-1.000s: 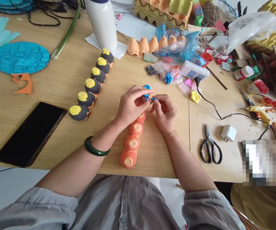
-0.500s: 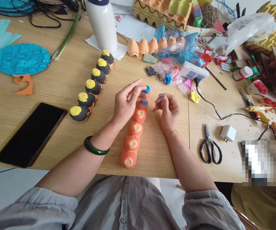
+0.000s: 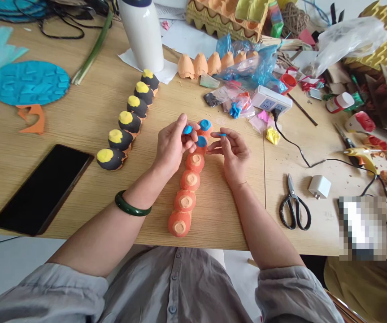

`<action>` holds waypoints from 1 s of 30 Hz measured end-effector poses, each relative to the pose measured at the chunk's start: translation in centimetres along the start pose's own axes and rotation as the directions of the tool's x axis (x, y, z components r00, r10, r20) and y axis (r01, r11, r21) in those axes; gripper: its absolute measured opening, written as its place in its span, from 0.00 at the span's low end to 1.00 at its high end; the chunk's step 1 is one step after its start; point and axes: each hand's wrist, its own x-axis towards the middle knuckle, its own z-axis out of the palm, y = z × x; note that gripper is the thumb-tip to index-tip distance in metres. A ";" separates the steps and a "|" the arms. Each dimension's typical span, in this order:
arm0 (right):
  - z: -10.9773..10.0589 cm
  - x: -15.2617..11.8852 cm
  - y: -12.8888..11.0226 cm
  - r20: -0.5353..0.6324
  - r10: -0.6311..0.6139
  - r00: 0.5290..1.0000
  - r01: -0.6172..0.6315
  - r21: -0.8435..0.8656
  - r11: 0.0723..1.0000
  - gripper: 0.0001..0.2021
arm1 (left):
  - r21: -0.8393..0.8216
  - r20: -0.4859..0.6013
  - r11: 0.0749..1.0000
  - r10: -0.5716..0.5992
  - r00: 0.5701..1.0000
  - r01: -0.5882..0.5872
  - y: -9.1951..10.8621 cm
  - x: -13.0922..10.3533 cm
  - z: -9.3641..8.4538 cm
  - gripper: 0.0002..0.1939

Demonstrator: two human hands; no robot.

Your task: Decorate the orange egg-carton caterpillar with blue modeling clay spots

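An orange-painted strip of egg-carton cups (image 3: pixel 190 179) lies lengthwise on the table in front of me. The two far cups have blue clay on their tops; the nearer ones show bare, pale tops. To the left of its far end, my left hand (image 3: pixel 175 141) is closed on a lump of blue clay (image 3: pixel 187 129). My right hand (image 3: pixel 234 150) is at the right of the strip, pinching a small thin bit of blue clay (image 3: pixel 221 134) between thumb and fingers. Both hands are raised around the far cups.
A black-and-yellow egg-carton strip (image 3: pixel 129 121) and a phone (image 3: pixel 43 188) lie left. Scissors (image 3: pixel 294 202), a charger (image 3: pixel 319 186) and a power strip (image 3: pixel 272 99) with a cable are right. Behind stand a white bottle (image 3: pixel 142 38) and bags of coloured clay (image 3: pixel 235 109).
My left hand has turned and drawn slightly left, bringing its blue lump into sight and uncovering the two blue-topped cups. The right hand has shifted slightly, still pinching its blue bit.
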 end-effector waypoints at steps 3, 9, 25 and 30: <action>0.2 0.0 -0.3 -0.018 0.025 1.000 -0.025 0.011 1.000 0.20 | -0.064 0.002 0.992 -0.107 0.994 0.106 0.6 0.0 0.1 0.28; 0.3 0.1 -0.8 -0.040 0.010 0.999 -0.009 0.026 1.000 0.17 | -0.110 0.038 0.981 -0.154 0.987 0.158 0.6 -0.2 -0.1 0.04; 0.3 0.1 -0.6 -0.018 0.057 0.998 -0.056 0.057 0.997 0.20 | -0.369 0.018 0.890 -0.280 0.960 0.267 1.9 0.1 0.2 0.15; 0.3 0.2 -0.4 -0.044 0.039 0.998 -0.035 0.081 0.996 0.20 | -0.268 0.041 0.927 -0.260 0.965 0.261 2.1 -0.1 0.3 0.14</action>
